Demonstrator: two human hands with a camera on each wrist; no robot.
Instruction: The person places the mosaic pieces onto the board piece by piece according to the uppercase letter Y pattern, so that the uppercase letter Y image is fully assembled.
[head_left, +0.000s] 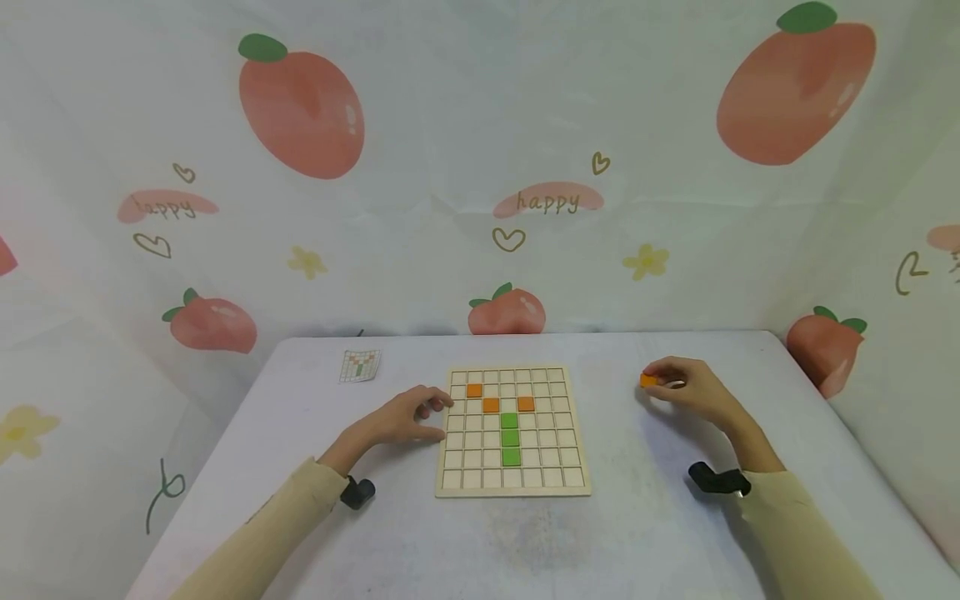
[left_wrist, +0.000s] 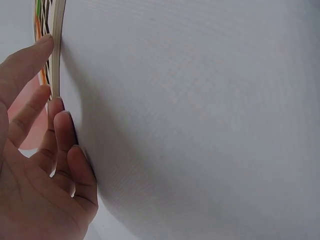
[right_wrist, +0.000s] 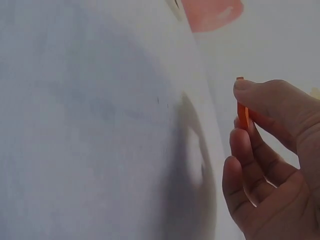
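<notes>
A wooden grid board (head_left: 513, 493) lies mid-table, with orange square tiles (head_left: 475, 390) in its upper cells and a column of green tiles (head_left: 510, 438) below them. My left hand (head_left: 408, 415) touches the board's left edge with thumb and fingertips, the fingers loosely bent. In the left wrist view the thumb and index finger meet the board's rim (left_wrist: 57, 50). Right of the board, my right hand (head_left: 686, 387) pinches an orange tile (head_left: 648, 381) between thumb and fingers, above the table. The right wrist view shows that tile edge-on.
A small paper card (head_left: 360, 365) printed with a grid pattern in orange and green lies at the table's back left. Behind the white table (head_left: 630, 542) hangs a cloth (head_left: 427, 192) with printed peaches. Dark wrist cameras (head_left: 720, 479) sit on both wrists.
</notes>
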